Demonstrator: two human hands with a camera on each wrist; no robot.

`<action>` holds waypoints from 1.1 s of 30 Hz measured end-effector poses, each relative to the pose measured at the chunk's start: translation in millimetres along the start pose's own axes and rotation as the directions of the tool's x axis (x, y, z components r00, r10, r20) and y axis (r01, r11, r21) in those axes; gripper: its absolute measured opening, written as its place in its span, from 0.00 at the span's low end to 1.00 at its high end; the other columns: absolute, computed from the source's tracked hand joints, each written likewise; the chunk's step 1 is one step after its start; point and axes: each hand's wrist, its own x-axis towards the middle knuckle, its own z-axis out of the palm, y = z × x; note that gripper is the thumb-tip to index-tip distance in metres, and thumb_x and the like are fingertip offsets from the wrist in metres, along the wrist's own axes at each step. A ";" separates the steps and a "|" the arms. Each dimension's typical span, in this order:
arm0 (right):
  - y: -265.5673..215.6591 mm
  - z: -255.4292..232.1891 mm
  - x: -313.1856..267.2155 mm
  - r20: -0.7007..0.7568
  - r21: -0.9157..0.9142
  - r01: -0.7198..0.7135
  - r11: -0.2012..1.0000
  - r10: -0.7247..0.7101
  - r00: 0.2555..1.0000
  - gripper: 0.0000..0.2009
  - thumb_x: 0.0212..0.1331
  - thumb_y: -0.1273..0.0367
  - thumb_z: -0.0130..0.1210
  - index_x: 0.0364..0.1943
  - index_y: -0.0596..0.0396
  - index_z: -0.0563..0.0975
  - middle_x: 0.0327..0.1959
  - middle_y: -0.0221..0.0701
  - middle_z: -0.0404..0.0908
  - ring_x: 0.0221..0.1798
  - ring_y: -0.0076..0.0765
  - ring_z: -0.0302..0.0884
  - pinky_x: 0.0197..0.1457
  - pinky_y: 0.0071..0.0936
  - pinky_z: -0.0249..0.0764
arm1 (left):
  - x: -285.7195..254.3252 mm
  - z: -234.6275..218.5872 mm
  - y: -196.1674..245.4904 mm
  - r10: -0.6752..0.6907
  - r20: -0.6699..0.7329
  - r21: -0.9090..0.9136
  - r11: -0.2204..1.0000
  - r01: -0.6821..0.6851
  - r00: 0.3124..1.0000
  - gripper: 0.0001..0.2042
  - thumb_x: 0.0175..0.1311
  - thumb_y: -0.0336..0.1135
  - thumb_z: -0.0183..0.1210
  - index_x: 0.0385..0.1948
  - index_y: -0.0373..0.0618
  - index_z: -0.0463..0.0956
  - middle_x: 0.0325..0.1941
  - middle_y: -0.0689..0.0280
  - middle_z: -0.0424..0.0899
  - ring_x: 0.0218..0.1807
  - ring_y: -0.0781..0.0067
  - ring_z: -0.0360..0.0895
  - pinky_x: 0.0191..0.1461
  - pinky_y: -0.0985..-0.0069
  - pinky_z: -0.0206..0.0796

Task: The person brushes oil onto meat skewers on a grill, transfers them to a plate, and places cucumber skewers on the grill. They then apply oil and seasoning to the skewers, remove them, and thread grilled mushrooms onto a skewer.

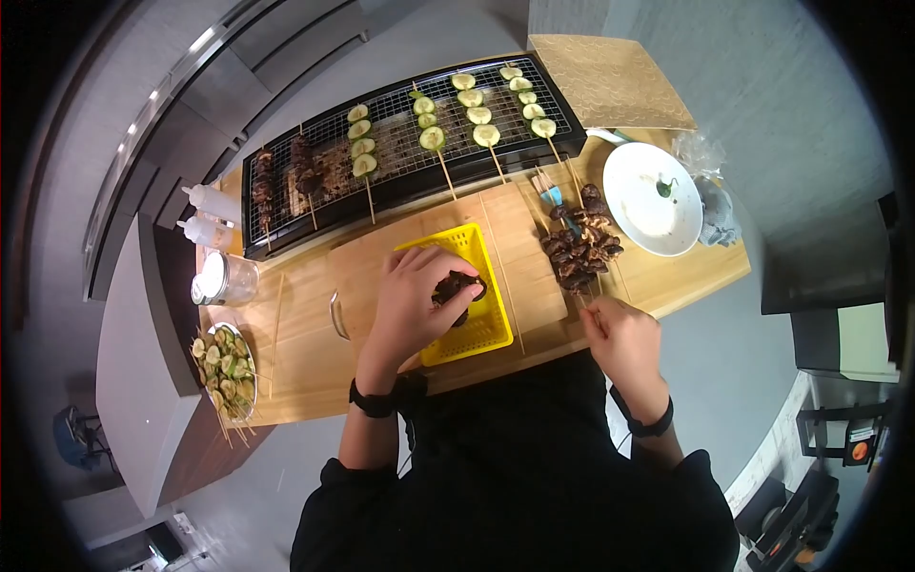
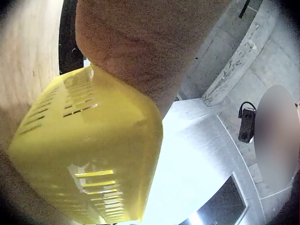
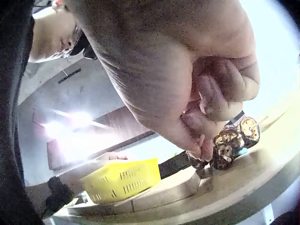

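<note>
My left hand [image 1: 417, 294] reaches over the yellow basket [image 1: 494, 296], its fingers and thumb curled round dark mushrooms [image 1: 457, 286]. In the left wrist view the basket wall [image 2: 89, 150] fills the lower left, and the fingers are hidden. On the right, my right hand [image 1: 627, 345] pinches a thin wooden skewer end at the near edge of a pile of mushroom skewers [image 1: 579, 250]. The right wrist view shows its fingers [image 3: 220, 101] curled in, with the fingertips close to cut brown mushrooms [image 3: 227, 145].
Behind lies a long black grill [image 1: 381, 143] with cucumber and dark skewers. A white pan [image 1: 648, 229] stands right, beside a plastic bag. At left are squeeze bottles [image 1: 208, 232], a jar [image 1: 229, 278] and a plate of sliced skewers [image 1: 227, 367]. Loose sticks lie on the cutting board [image 1: 534, 286].
</note>
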 end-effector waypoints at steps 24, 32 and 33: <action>-37.7 -85.6 34.2 0.032 0.597 0.109 0.795 -0.159 0.987 0.04 0.68 0.80 0.60 0.36 0.62 0.76 0.29 0.32 0.75 0.27 0.23 0.71 0.30 0.21 0.67 | -16.3 -10.9 3.6 -0.129 -0.492 -0.387 0.918 -0.084 0.861 0.13 0.61 0.15 0.59 0.44 0.41 0.74 0.46 0.64 0.79 0.42 0.75 0.73 0.49 0.76 0.68; -55.6 -86.4 44.4 0.025 0.537 0.162 0.828 -0.208 0.978 0.05 0.65 0.80 0.63 0.34 0.62 0.78 0.24 0.31 0.79 0.21 0.24 0.70 0.26 0.21 0.66 | -15.7 -22.7 21.0 -0.015 -0.292 -0.305 0.949 -0.078 0.956 0.15 0.61 0.22 0.67 0.49 0.41 0.75 0.52 0.60 0.80 0.51 0.69 0.76 0.56 0.72 0.68; -56.0 -84.8 44.9 0.019 0.536 0.168 0.827 -0.210 0.977 0.05 0.65 0.80 0.63 0.33 0.62 0.78 0.24 0.31 0.79 0.20 0.23 0.70 0.26 0.21 0.65 | -15.8 -23.7 23.6 -0.005 -0.250 -0.290 0.955 -0.070 0.968 0.16 0.62 0.24 0.69 0.50 0.42 0.76 0.53 0.60 0.81 0.52 0.68 0.77 0.57 0.71 0.68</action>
